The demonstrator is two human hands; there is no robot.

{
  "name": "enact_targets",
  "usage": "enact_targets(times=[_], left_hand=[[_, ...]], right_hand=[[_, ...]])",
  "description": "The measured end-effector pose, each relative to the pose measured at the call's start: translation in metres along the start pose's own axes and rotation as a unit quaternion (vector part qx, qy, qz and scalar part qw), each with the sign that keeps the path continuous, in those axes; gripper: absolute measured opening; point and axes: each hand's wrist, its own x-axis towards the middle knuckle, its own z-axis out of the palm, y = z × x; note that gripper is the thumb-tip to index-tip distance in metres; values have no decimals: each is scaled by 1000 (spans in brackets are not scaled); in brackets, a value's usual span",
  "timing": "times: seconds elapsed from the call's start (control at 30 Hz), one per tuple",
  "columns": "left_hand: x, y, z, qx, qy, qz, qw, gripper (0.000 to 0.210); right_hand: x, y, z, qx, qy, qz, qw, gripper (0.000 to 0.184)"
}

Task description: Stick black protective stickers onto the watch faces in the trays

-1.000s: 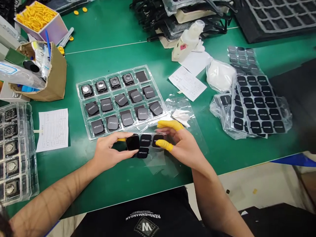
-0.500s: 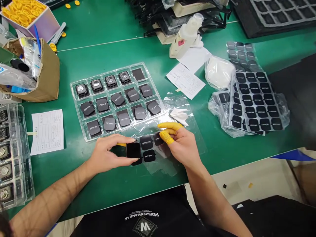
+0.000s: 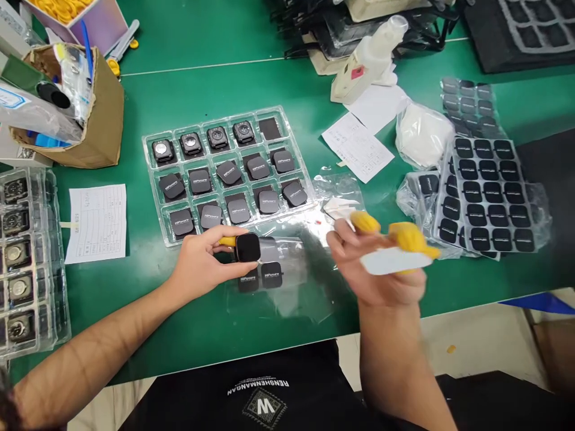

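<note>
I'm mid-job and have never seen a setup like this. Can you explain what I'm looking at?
There's no machine here: these are a worker's own two hands, seen by one head-worn camera looking forward and down. Yellow finger covers show on both hands. The left hand holds a dark-screened watch case; the right hand, blurred, pinches a pale strip. On the green table, a clear sheet with dark squares lies near the left hand. Beyond it, a clear tray has four watch cases in its far row. Dark-square sheets lie farther right.
</note>
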Motion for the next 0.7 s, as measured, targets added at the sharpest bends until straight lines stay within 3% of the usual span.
enact_targets(times=[0.1, 0.2, 0.3, 0.47, 0.7], left_hand=[[-1, -6, 2, 19, -2, 35, 999, 44], [-3, -9, 3, 36, -5, 55, 998, 44], [-4, -10, 4, 60, -1, 61, 996, 45], [-5, -10, 3, 89, -14, 62, 994, 44], [-6, -8, 2, 92, -17, 55, 994, 44]], right_hand=[[1, -16, 19, 50, -1, 69, 996, 25], [1, -19, 53, -2, -34, 170, 985, 27], [1, -8, 76, 2, -40, 223, 974, 31], [-1, 9, 78, -2, -24, 246, 969, 30], [-2, 10, 79, 8, -2, 249, 968, 27]])
